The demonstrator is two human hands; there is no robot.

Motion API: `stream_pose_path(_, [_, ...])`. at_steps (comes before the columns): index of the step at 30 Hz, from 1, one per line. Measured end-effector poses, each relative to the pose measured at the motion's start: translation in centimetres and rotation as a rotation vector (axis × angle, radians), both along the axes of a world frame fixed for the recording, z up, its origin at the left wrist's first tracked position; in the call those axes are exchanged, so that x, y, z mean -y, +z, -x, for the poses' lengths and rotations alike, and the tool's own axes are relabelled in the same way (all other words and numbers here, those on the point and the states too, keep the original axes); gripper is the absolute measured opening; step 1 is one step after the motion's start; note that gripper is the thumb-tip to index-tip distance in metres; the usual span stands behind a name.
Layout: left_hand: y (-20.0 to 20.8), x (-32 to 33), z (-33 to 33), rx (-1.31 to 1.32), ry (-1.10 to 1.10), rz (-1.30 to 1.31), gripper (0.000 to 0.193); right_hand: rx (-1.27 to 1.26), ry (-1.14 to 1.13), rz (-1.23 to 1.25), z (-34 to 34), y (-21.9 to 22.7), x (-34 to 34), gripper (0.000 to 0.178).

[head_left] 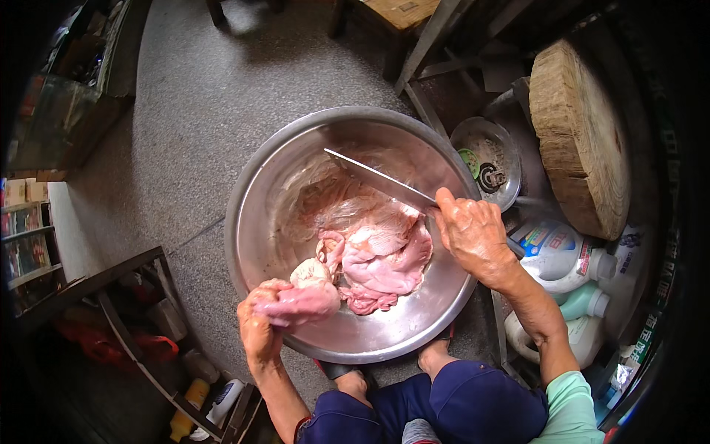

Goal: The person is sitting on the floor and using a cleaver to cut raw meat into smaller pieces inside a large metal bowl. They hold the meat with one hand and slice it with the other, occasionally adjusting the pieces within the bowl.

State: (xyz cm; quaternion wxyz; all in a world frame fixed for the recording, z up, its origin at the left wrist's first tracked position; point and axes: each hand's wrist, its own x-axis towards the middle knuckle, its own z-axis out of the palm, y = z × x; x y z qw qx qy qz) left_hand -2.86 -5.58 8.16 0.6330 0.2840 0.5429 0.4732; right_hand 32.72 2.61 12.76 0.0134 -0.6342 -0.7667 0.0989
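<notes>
A wide metal basin [255, 214] stands in front of my legs. Inside it lies a heap of pale pink raw meat [381, 259], which looks like animal innards, beside a crumpled clear plastic bag [307, 196]. My left hand [260, 314] is closed around a pink, fleshy piece of raw meat [299, 305] at the basin's near left rim. In my right hand [473, 229] is the handle of a cleaver [377, 180]. Its broad blade reaches left over the basin, above the bag and the heap, with a bright edge.
Right of the basin are a round dish [492, 155] with a coil in it, a thick round wooden chopping block [577, 140] on its side, and several plastic jugs [551, 248]. A wooden stool [403, 11] is at the back, and a shelf [126, 333] with bottles at the lower left.
</notes>
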Motion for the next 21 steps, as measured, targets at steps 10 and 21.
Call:
stream_pose_path(10, [-3.0, -4.3, -6.1, -0.973, -0.966, -0.265, 0.023, 0.017, -0.017, -0.010, -0.9, 1.6, -0.2, 0.016])
stream_pose_path(21, [-9.2, -8.5, -10.0, -1.571, -0.405, -0.492, 0.020, -0.002, 0.014, -0.022, -1.0, 1.1, 0.4, 0.015])
